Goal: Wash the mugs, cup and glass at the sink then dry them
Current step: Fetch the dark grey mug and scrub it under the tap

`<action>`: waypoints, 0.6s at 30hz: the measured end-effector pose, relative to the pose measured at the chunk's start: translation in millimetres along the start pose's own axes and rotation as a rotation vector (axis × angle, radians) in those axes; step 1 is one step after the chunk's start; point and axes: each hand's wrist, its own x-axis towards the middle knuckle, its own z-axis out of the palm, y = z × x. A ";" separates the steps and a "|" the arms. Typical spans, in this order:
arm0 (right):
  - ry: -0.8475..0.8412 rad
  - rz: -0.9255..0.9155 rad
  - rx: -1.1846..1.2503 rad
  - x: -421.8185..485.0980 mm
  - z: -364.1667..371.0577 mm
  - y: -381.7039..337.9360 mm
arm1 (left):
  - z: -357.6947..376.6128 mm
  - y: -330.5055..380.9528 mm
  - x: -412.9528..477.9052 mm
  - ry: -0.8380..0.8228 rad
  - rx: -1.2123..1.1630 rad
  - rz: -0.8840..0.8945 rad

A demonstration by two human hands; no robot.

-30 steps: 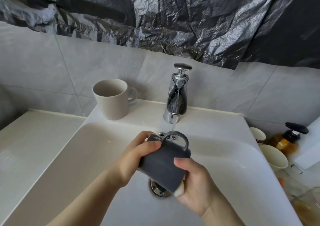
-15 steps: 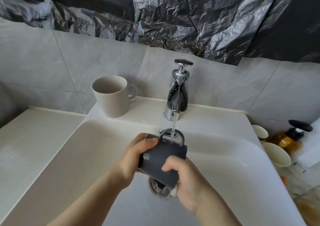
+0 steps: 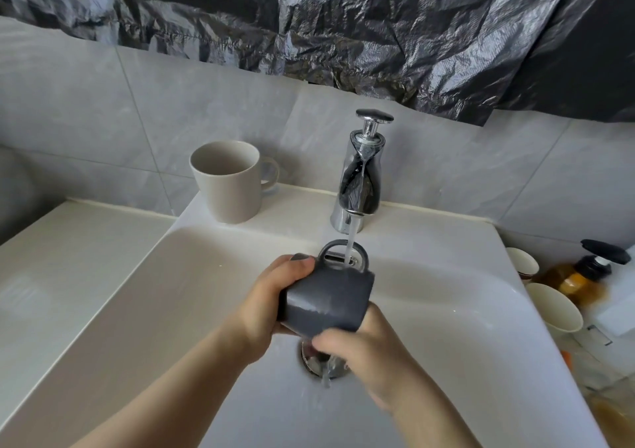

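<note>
We are holding the mug (image 3: pixel 330 299) under the tap (image 3: pixel 360 179), left hand (image 3: pixel 271 306) gripping its side, right hand (image 3: pixel 364 354) clasping its lower end.

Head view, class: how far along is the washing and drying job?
Done: nothing looks dried; whether the beige mug on the sink ledge is washed cannot be told. In hand: left hand and right hand hold the dark grey mug under the running tap. Left: two pale cups on the right, then drying.
</note>
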 end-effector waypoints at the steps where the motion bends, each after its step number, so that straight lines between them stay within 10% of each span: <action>1: -0.018 0.008 0.186 0.7 -3.9 -3.3 | -0.6 -0.3 -0.1 -0.005 0.042 0.081; 6: -0.073 -0.009 0.507 -2.8 -18.4 -8.4 | 1.0 3.8 -4.2 -0.155 0.167 0.156; 13: 0.027 -0.135 -0.501 1.9 4.9 10.4 | 3.1 4.1 0.0 -0.030 -0.166 -0.216; 15: -0.093 -0.107 -0.286 -0.4 5.4 2.9 | 4.1 5.0 -0.5 0.026 -0.047 -0.069; 18: -0.206 0.082 0.660 -0.1 -3.2 -4.1 | 3.2 2.3 0.8 0.095 0.105 0.227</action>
